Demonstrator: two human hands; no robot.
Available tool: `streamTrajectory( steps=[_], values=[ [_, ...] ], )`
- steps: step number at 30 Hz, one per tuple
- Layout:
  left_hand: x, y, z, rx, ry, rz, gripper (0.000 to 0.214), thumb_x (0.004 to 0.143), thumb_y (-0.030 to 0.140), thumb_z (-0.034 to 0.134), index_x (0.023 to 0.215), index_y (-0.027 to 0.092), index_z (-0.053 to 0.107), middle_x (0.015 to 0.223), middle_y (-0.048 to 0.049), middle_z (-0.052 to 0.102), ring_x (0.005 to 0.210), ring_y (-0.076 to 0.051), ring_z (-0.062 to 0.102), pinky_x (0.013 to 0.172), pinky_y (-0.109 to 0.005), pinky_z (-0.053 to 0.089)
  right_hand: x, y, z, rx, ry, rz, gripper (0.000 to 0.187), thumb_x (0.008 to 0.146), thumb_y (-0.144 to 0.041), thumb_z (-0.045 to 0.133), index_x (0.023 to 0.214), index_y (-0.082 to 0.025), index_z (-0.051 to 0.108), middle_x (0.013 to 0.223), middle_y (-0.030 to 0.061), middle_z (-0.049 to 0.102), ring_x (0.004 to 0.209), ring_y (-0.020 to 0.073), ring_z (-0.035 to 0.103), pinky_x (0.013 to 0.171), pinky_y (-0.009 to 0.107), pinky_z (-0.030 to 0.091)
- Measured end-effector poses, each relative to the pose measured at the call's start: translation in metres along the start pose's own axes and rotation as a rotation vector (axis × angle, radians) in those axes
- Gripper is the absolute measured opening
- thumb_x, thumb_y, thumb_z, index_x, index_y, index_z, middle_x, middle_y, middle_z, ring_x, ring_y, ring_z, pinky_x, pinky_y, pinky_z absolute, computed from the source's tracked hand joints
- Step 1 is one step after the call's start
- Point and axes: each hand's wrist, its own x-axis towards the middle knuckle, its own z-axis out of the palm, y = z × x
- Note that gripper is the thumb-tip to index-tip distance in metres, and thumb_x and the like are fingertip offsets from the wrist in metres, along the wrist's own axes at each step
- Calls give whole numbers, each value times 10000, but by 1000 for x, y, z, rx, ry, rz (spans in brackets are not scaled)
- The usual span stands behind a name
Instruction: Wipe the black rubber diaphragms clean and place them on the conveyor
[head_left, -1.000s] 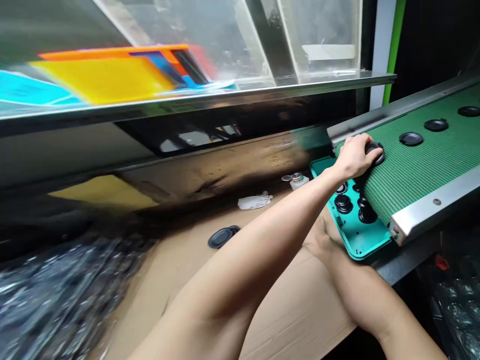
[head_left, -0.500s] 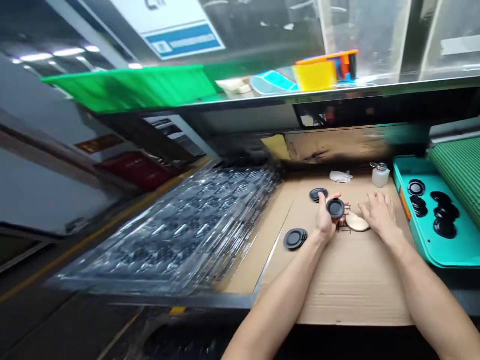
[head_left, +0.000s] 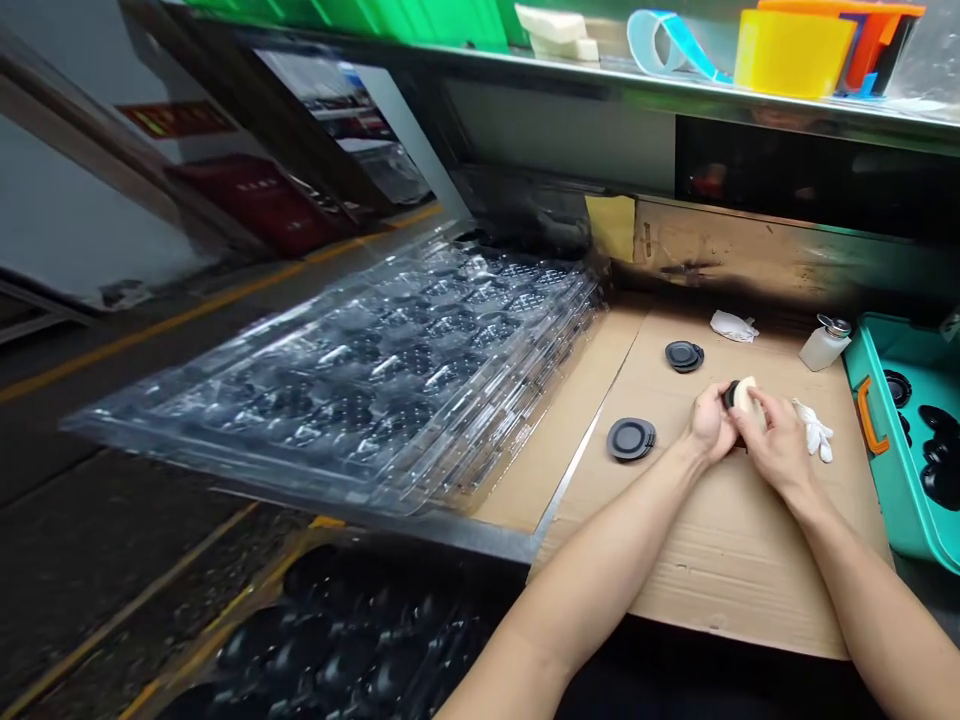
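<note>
My left hand (head_left: pixel 712 424) is closed around a round black plastic part (head_left: pixel 729 396), seen edge-on. In my right hand (head_left: pixel 780 440) is a cream round sponge pad (head_left: pixel 745 393), pressed against the face of the black part. Both hands meet above the cardboard sheet (head_left: pixel 720 560). Left of them lie more flat round black parts, one (head_left: pixel 631 439) nearer me and some stacked (head_left: pixel 684 356) farther back. A white glove (head_left: pixel 816 432) rests just beyond my right hand.
Stacked clear plastic trays (head_left: pixel 360 370) fill the left side. A small pump bottle (head_left: pixel 825 343) and a crumpled white cloth (head_left: pixel 733 326) stand at the back. On the right is a teal bin (head_left: pixel 874 350) holding black parts. A shelf (head_left: pixel 645 75) overhangs the bench.
My right hand has picked the sponge pad up from the cardboard and brought it against the black part in my left hand. The view has tilted down and turned left.
</note>
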Motion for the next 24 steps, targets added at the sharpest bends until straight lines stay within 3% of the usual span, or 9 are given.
streamTrajectory(
  steps=[4,10,14,17,21,24],
  values=[
    [-4,2,3,-38,-29,-109,461,1055,390,355,1112,94,704,1129,-209,761,1181,-327,707,1133,-485,497,-1,-11,14,-78,-21,-92,477,1022,-518,520,1351,-220,694,1202,150,644,1105,278,617,961,428,524],
    [0,13,-3,-11,34,-115,428,1085,369,348,1148,93,669,1219,-199,750,1208,-286,707,1134,-441,501,-1,-20,18,-152,-105,-155,458,1061,-439,438,1366,-214,695,1326,149,626,1119,278,569,985,426,500],
    [2,12,-5,0,-7,-114,439,1087,361,341,1119,91,686,1200,-199,755,1210,-284,706,1139,-431,498,-3,-24,14,-195,-38,-58,424,1049,-409,460,1325,-220,720,1258,147,645,1088,281,571,996,437,493],
    [3,11,-5,11,-4,-126,451,1088,380,340,1112,98,692,1206,-195,753,1210,-285,707,1137,-440,502,-2,-24,12,-180,-97,-100,419,1049,-405,460,1352,-245,701,1309,138,626,1107,277,567,999,429,491],
    [4,9,-5,43,-27,-102,445,1089,369,342,1132,107,700,1180,-178,761,1225,-280,697,1150,-435,492,-4,-25,11,-218,-50,-11,440,1054,-404,436,1322,-197,717,1226,163,637,1085,291,566,996,441,485],
    [2,7,-5,37,-17,-106,426,1081,379,368,1143,117,698,1206,-181,753,1235,-287,690,1142,-450,499,-5,-23,14,-173,-113,-89,444,1051,-409,446,1370,-219,690,1260,148,625,1105,275,575,994,405,492]
  ],
)
